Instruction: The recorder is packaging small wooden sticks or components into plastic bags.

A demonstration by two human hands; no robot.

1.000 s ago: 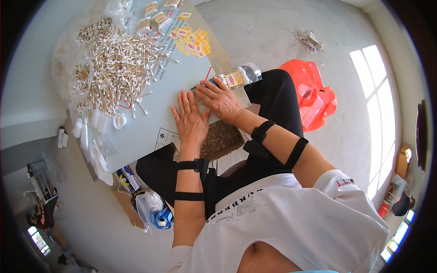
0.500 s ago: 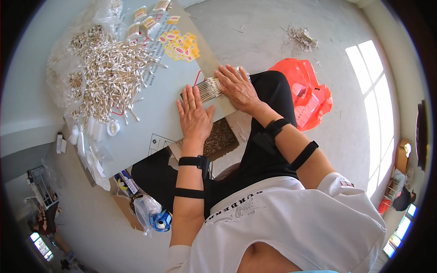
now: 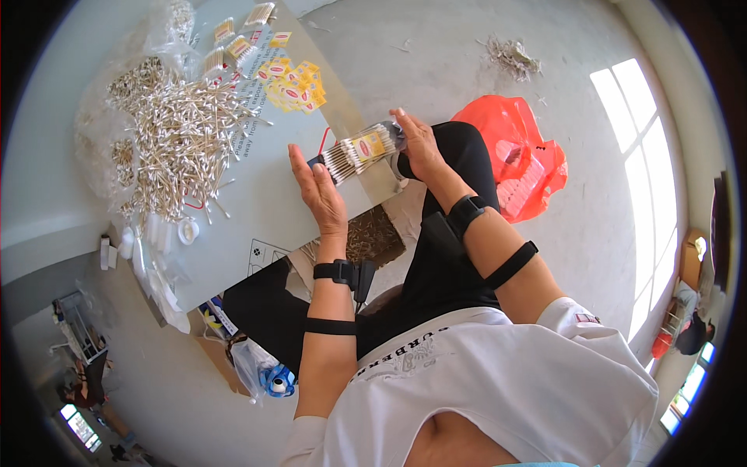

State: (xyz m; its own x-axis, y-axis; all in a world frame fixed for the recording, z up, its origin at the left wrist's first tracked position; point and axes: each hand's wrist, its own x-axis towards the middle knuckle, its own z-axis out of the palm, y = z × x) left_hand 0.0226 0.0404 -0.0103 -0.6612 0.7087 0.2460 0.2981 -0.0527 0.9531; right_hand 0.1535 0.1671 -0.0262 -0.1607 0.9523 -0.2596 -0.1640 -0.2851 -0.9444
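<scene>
Head view, containers: a clear packet of cotton swabs [image 3: 364, 149] with a yellow and red label is packed full of swabs lying side by side; more filled packets [image 3: 237, 48] lie at the far end of the grey board [image 3: 264, 218], beside a heap of small yellow labels [image 3: 294, 82].
Head view, loose stock: a broad pile of loose swabs [image 3: 175, 144] is spread over the far left of the board, partly on clear plastic bags [image 3: 101, 148].
Head view, floor: an orange plastic bag [image 3: 517, 159] lies to the right of the person's knee.
Packet position: it is raised over the near edge of the board, stretched between both hands.
Left hand [image 3: 319, 191]: held flat and open, palm pressed against the packet's left end, fingers straight.
Right hand [image 3: 420, 144]: curled around the packet's right end, gripping it.
</scene>
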